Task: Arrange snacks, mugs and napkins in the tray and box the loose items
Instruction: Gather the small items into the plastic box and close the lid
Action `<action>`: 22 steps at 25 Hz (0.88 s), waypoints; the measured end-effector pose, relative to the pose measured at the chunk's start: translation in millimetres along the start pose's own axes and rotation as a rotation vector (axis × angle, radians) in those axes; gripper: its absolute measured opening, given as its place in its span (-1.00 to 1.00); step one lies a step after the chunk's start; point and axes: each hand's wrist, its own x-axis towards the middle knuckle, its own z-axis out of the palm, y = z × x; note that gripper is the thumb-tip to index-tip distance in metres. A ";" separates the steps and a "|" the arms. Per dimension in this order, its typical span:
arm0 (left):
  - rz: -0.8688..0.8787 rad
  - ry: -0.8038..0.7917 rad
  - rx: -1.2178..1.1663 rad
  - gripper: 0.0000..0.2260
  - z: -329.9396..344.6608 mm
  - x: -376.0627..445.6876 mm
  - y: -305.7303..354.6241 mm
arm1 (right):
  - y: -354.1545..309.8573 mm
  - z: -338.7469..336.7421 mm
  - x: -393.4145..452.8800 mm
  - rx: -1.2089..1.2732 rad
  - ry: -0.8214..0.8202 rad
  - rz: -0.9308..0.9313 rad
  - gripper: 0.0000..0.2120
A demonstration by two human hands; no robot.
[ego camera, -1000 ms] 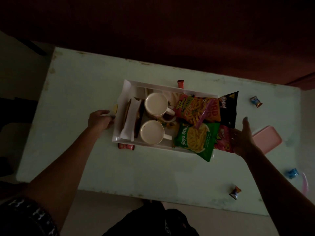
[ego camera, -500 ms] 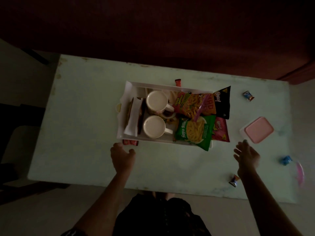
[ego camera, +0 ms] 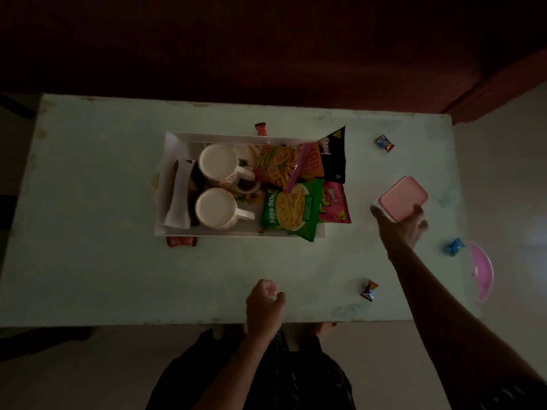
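Right of tray (ego camera: 219,137), right hand (ego camera: 399,229) grips pink box (ego camera: 404,199); left hand (ego camera: 265,303) fisted.

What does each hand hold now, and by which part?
The right hand grips the box by its near edge, thumb at the near left corner. The left hand is a fist over the table and holds nothing visible.

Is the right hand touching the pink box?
Touching. The head view shows the right hand over the near edge of the pink box, thumb against its left corner, fingers on the lid, no gap.
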 end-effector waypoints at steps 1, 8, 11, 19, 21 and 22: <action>0.031 -0.042 0.015 -0.87 17.0 -8.9 2.0 | -3.3 0.8 8.3 -0.025 -0.038 -0.031 -0.07; 0.191 -0.112 0.074 -0.88 115.6 -55.0 14.7 | -1.7 4.3 46.2 -0.300 -0.192 -0.264 -0.44; 0.279 -0.025 0.032 -0.76 144.5 -56.4 34.4 | 8.9 -1.0 38.1 -0.331 -0.173 -0.335 -0.70; 0.502 0.260 0.117 -0.34 168.9 -42.3 89.1 | 58.7 -28.3 -20.1 -0.077 -0.390 -0.377 -0.48; 0.533 0.342 0.104 -0.39 166.8 -42.6 89.6 | 60.1 -35.4 -29.6 0.005 -0.401 -0.331 -0.26; 0.542 0.363 0.113 -0.43 165.2 -41.5 87.5 | 59.4 -37.7 -33.2 0.017 -0.400 -0.308 -0.20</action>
